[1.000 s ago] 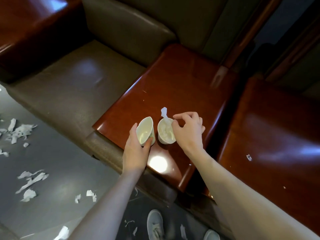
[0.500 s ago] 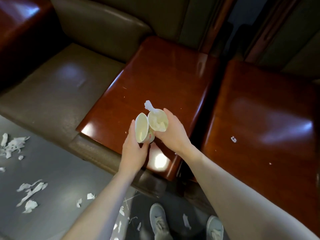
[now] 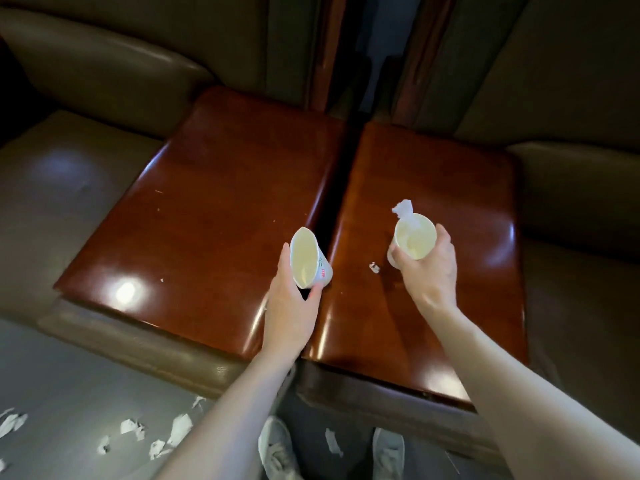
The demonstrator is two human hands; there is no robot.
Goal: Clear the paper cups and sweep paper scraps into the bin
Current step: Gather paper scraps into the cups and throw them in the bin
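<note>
Cream-white paper cups [image 3: 306, 259], one with red and green print, glossy reddish-brown tabletops [image 3: 221, 202], olive-brown seats [image 3: 59, 188], grey floor [image 3: 69, 393].

- The left hand [image 3: 289, 306] covers the lower side of its tilted cup [image 3: 306, 258]; the small red print there is too blurred to read.
- The right hand's fingers [image 3: 445, 240] hide most of the second cup's [image 3: 414, 237] wall (what looks like crumpled paper pokes out).
- Both shoes [image 3: 277, 448] are cut off by the bottom edge.
- The speck [image 3: 374, 267] on the desk [image 3: 225, 202] is too small to identify.
</note>
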